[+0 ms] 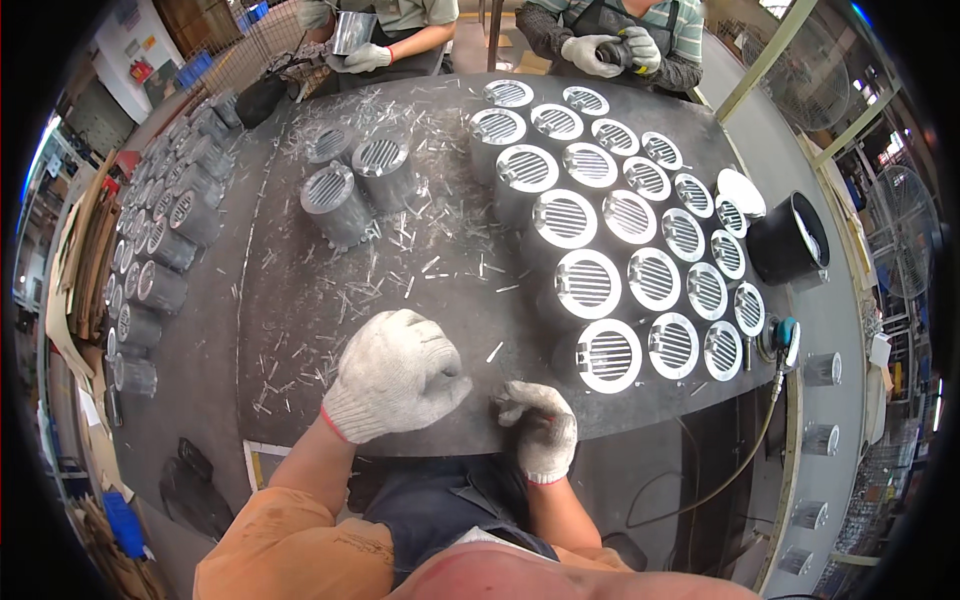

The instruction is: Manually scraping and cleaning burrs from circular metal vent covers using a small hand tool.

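White knit gloves cover both hands at the near edge of the dark table. My left hand (400, 375) is closed above the tabletop, its fingers curled inward, and whatever it may hold is hidden. Lower and to its right, my right hand (543, 428) is also curled, with a dark patch by the fingertips that I cannot make out. A thin metal strip (495, 351) lies on the table just beyond the two hands. To the right stand rows of metal cylinders with round slotted tops, the closest slotted top (608, 356) lying beyond my right hand.
Three grey cylinders, one slotted cylinder (335, 205) in front, stand among scattered metal strips. More cylinders (160, 245) line the left side. A black bucket (790, 238) and a blue-topped sander (785, 340) with a hose sit at right. Two gloved co-workers (610, 50) handle parts across the table.
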